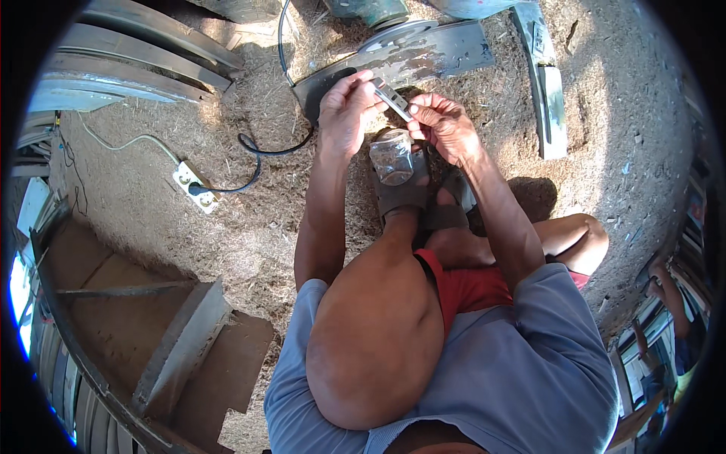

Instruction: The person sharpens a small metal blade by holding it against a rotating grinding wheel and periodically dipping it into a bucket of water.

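A small, narrow metal piece was held aslant between 2 bare hands, above the feet and clear of the ground. Its upper end was pinched by the nearly closed fingers of the left hand; its lower end was gripped between the thumb and bent fingers of the right hand. Its exact kind could not be made out with confidence at this size. A clear jar was seen just below the right fingers, over a foot; whether it was touched by them could not be told. Beyond the hands lay a grey, worn board. To the left, a dark plug was seated in a white socket strip.

The step in hand was judged to be close handling or adjustment of the piece. For the next move, a steady left pinch and fine right-finger control seemed to be called for.
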Tool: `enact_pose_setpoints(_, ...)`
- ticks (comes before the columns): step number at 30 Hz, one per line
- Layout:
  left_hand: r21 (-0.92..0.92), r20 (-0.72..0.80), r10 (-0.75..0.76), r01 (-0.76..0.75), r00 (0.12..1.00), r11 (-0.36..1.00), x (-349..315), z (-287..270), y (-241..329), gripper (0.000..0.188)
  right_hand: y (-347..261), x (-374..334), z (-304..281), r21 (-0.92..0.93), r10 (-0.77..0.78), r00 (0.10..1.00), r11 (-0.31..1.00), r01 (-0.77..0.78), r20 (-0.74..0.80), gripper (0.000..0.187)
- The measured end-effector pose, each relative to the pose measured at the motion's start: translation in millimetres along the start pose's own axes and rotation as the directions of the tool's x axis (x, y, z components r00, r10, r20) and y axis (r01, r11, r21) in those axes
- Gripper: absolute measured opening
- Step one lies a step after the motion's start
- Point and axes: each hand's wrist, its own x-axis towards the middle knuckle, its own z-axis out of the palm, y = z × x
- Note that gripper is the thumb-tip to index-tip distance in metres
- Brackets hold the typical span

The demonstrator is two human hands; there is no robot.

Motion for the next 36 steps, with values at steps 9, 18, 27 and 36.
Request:
enact_pose_setpoints(9,0.152,0.015,0.02,-0.022,1.0,0.988,2,-2,-3,0.025,-2,-8,5,-0.181,-0.04,0.989,0.981,0.066,0.145,0.016)
enact_pose_setpoints(18,0.202,0.137,-0.063,0.035,0.988,0.979,-17,14,-2,0.027,-5,-11,12,0.086,-0.037,0.991,0.996,0.026,0.129,0.015)
enact_pose_setpoints(27,-0.06,0.402,0.037,-0.014,0.915,0.998,-26,0,-8,0.047,-8,-25,22,0.251,0.026,0.982,0.965,-0.074,0.188,0.016)
enact_pose_setpoints(36,-0.3,0.509,-0.008,0.186,0.861,0.936,-24,-9,-10,0.052,13,-34,41,0.315,0.082,0.96,0.934,-0.168,0.269,0.014)
